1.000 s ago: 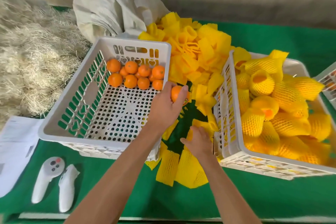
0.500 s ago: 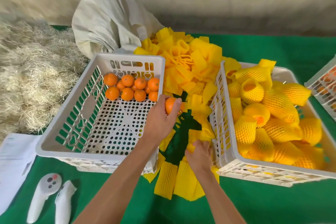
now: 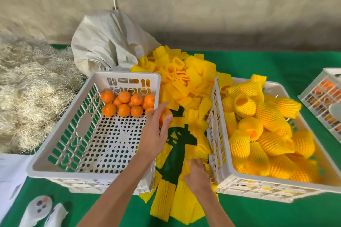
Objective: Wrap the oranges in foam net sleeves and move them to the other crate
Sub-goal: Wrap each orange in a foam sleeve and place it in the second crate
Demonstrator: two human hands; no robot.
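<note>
Now the left hand [image 3: 156, 135] has carried its orange [image 3: 165, 116] clear of the left crate [image 3: 55, 168], over that crate's right rim and above the gap of green cloth [image 3: 258, 214]; fingers and thumb are curled round the fruit, which peeps out past the fingertips. A second ago that orange hung in much the same spot, so the lift is done and the hand is waiting. Below and to the right of that grip, the right hand [image 3: 196, 176] has slid nearer the full crate [image 3: 267, 187] and now digs into the loose sleeves [image 3: 177, 206] lying there; its fingers are bent down among the foam, but whether they have closed on one sleeve I cannot tell. Left of the held orange, the unwrapped oranges [image 3: 127, 103] sit bunched at the far end of their crate. Right of it, wrapped fruit [image 3: 267, 134] fills the other crate. My guess: a sleeve must come up and open before the orange can go in
</note>
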